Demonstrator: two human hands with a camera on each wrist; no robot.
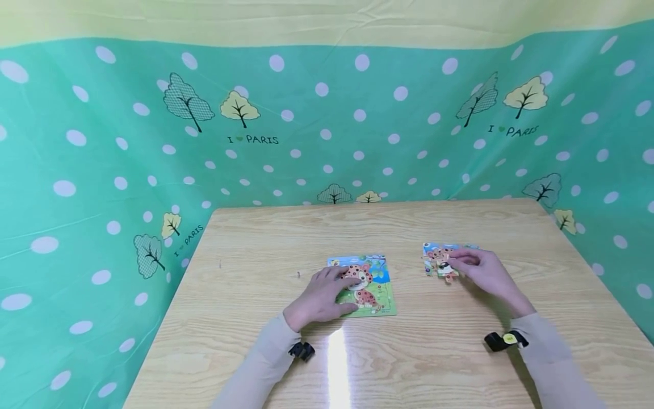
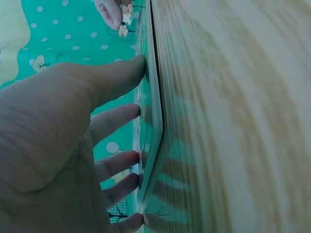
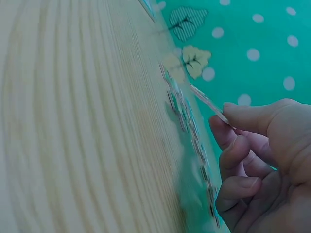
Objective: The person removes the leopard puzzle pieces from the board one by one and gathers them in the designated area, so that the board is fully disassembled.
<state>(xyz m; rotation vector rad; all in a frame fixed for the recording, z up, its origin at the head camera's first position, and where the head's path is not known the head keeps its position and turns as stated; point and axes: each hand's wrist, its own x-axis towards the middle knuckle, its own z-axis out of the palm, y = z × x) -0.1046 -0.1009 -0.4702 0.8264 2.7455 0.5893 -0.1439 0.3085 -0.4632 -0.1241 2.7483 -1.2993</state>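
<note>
A square picture puzzle board (image 1: 384, 300) lies on the table, printed with a spotted leopard cub on grass under a blue sky. My left hand (image 1: 323, 295) rests across its left side, fingers spread and nearly straight. In the left wrist view the thumb (image 2: 116, 80) and fingertips touch the board's surface near its edge. To the right, my right hand (image 1: 487, 274) pinches a thin puzzle piece (image 3: 208, 103) between thumb and forefinger, its other fingers curled. Just beneath lie several loose puzzle pieces (image 1: 433, 250), overlapping in a small heap and partly hidden by the hand.
Both items lie on a light wood-grain table (image 1: 255, 250). A green cloth (image 1: 306, 113) with white dots and printed trees hangs behind and at the sides. Black straps (image 1: 302, 350) with cameras sit on both wrists. A bright reflection crosses the table's front.
</note>
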